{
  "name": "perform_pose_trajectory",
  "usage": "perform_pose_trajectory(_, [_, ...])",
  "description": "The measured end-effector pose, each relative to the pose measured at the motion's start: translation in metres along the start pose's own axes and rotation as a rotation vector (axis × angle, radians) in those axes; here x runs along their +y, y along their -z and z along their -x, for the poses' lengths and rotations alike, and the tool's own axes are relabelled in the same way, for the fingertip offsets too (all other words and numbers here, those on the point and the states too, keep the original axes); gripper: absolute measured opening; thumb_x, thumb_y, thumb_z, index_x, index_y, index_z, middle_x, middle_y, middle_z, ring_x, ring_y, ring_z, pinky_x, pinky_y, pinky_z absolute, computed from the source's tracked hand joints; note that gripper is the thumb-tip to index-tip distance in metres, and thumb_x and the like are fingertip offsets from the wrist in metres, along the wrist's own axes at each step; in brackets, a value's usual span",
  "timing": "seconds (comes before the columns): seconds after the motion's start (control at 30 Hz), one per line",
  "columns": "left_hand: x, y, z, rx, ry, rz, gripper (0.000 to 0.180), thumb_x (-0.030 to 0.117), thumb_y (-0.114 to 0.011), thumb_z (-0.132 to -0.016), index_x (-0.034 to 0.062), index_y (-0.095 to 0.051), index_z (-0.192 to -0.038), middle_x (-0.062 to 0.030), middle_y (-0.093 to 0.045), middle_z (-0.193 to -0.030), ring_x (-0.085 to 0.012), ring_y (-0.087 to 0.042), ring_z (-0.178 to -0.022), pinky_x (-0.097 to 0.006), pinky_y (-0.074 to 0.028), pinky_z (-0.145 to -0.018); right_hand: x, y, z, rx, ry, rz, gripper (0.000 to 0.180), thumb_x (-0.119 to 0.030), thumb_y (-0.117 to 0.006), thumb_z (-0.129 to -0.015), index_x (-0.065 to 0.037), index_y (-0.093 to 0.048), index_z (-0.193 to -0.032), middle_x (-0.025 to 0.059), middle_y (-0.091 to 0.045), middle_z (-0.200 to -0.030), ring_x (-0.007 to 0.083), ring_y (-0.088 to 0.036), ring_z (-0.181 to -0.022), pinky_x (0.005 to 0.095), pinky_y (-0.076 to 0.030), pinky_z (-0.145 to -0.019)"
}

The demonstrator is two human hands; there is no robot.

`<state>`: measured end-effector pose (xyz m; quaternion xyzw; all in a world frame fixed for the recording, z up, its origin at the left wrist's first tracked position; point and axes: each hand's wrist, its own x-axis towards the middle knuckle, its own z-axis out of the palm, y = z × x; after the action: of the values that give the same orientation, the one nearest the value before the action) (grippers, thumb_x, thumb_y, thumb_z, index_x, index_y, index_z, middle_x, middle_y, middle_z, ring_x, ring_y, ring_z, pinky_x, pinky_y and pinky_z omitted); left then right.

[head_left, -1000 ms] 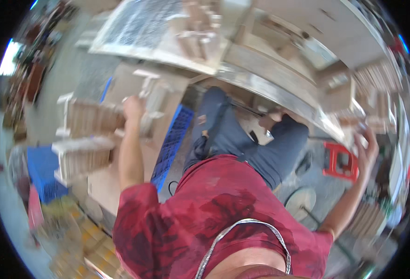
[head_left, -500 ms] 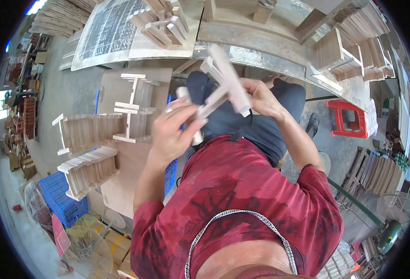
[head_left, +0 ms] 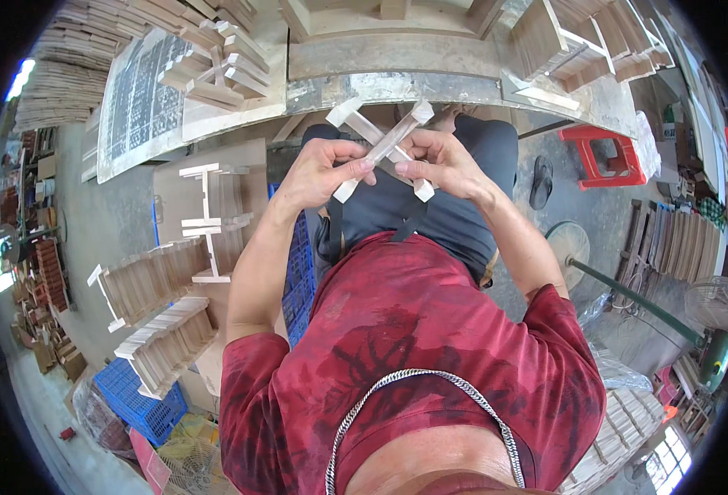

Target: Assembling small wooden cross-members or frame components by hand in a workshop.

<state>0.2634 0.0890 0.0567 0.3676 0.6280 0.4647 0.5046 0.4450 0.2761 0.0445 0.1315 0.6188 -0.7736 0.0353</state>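
A pale wooden cross-shaped frame (head_left: 391, 146) is held level above my lap, its two bars crossing in an X with blocky ends. Fingers and thumb of my left hand (head_left: 324, 169) pinch it near the crossing from the left. From the other side my right hand (head_left: 446, 163) grips it close to the same spot. The fingertips partly cover the lower arms of the X. Just beyond it runs the worn front edge of the workbench (head_left: 314, 92).
Left of me, stacked wooden pieces (head_left: 153, 280) stand on a board above blue crates (head_left: 141, 396). Similar wooden frames (head_left: 215, 74) sit on the bench at far left, and wooden parts (head_left: 537, 49) at far right. A red stool (head_left: 579, 157) and a fan (head_left: 569, 247) are to my right.
The wooden frame has gone from tilted and blurred to level, now showing as an X. My left hand has moved up and closer to my right hand. The whole view has shifted somewhat.
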Motion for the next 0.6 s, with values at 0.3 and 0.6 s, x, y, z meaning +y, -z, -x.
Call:
perform_pose_trajectory(0.3, [-0.020,0.002,-0.018,0.020,-0.195,-0.201,0.036,0.033,-0.077,-0.088,-0.0001,-0.075,-0.102,-0.0086,-0.074,-0.093,-0.0134,-0.066,-0.082,-0.031,-0.050,-0.074,0.018,0.004,0.000,0.031,0.013,-0.033,0.022,-0.012,-0.075,-0.091,0.000,-0.067,-0.108,-0.0039,-0.063,-0.082,0.0042,-0.055,-0.074,0.0225,-0.044,-0.065])
perform_pose_trajectory(0.6, [0.045,-0.035,0.023,0.214,-0.169,0.017,0.033,0.016,-0.084,-0.081,-0.0013,-0.070,-0.106,-0.0081,-0.072,-0.095,-0.0129,-0.065,-0.086,-0.029,-0.052,-0.078,-0.028,-0.017,0.014,0.128,0.253,0.211,0.023,-0.021,-0.075,-0.092,-0.001,-0.069,-0.100,0.0016,-0.066,-0.085,0.0079,-0.058,-0.079,0.0279,-0.048,-0.068])
